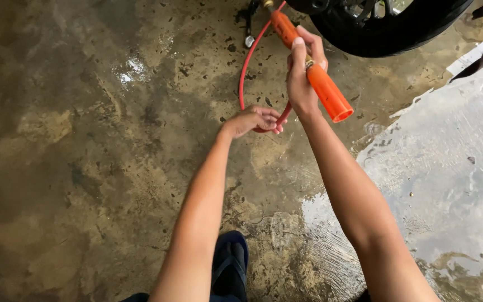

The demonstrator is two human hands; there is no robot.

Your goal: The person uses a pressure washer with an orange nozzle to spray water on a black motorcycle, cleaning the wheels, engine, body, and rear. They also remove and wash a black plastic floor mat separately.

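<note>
Head view: right hand (302, 78) closed round an orange spray nozzle (314, 72), left hand (252, 119) pinching the red hose (245, 67) below it.
Wet concrete floor (85, 168) — a slip risk; the looped hose, seemingly kinked, could tug the nozzle loose near the far tyre (387, 31).

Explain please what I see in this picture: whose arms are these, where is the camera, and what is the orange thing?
The camera sits on a person's head and looks down, so both arms are that person's own. The right hand grips an orange spray nozzle. The left hand holds a loop of the red hose that leads to the nozzle. Below is a wet concrete floor with a puddle on the right. A black tyre shows at the top, and a dark sandal at the bottom.
</note>
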